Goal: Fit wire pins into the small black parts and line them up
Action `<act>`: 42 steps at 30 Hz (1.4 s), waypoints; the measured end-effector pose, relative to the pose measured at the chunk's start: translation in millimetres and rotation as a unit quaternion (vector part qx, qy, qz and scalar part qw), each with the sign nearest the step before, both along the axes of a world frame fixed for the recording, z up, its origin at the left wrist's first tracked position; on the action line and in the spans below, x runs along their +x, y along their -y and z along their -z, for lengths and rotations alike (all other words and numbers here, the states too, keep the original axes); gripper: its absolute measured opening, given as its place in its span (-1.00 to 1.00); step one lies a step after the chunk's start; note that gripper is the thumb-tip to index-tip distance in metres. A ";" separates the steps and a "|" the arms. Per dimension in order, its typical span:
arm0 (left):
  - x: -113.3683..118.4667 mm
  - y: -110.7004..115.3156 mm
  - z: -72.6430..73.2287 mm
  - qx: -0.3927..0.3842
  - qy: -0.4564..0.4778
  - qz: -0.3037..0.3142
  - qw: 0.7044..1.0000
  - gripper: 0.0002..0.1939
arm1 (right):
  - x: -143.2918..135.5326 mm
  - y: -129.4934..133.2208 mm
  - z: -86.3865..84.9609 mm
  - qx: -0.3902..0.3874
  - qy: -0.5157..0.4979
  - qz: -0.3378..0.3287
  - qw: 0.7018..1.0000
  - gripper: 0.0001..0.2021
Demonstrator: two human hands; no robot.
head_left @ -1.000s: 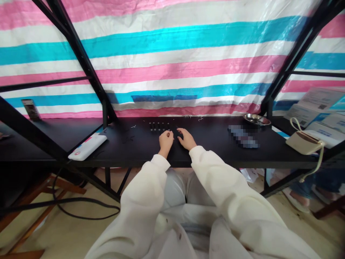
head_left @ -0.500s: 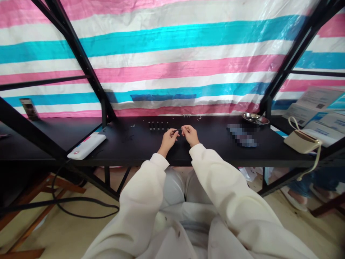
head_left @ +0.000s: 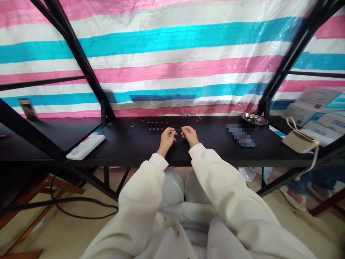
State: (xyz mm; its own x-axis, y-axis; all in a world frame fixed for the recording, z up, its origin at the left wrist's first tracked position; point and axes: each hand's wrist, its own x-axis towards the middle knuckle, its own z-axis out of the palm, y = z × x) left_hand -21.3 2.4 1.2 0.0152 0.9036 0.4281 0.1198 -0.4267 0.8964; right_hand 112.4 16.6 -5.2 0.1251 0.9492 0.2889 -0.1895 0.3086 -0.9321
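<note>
Between my two hands stretches a thin black stick-like piece (head_left: 178,130), too small to identify further. My left hand (head_left: 167,138) pinches its left end between thumb and fingers. At the other end, my right hand (head_left: 189,135) is closed on it in the same way. Both hands hover just over the black table (head_left: 129,147). Beyond my left hand, several small dark cylinders with pale ends (head_left: 157,126) stand in a short row. A cluster of tiny silvery pieces (head_left: 185,116) lies at the table's back edge.
A white power strip (head_left: 86,146) with a black cable lies at the left. To the right are a blurred-out item (head_left: 241,135), a round metal dish (head_left: 254,119) and a beige pouch (head_left: 299,141). Black frame posts (head_left: 93,75) flank the table; another person's feet (head_left: 296,198) show below right.
My hands have drawn slightly apart, so more of the black piece shows between them. My left hand has shifted a little leftward.
</note>
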 end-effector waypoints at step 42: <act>-2.1 2.0 5.1 0.029 -0.170 -0.118 0.978 -0.66 | -2.9 -1.5 3.1 0.049 0.044 -0.007 0.998 -0.70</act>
State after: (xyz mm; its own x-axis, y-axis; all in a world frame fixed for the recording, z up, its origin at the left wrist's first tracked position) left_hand -23.4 0.4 -3.9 -0.0405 0.8730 0.4860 0.5084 -0.4007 0.7622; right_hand 109.5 18.1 -8.3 0.0818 0.9174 0.3894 -0.1127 0.3967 -0.9110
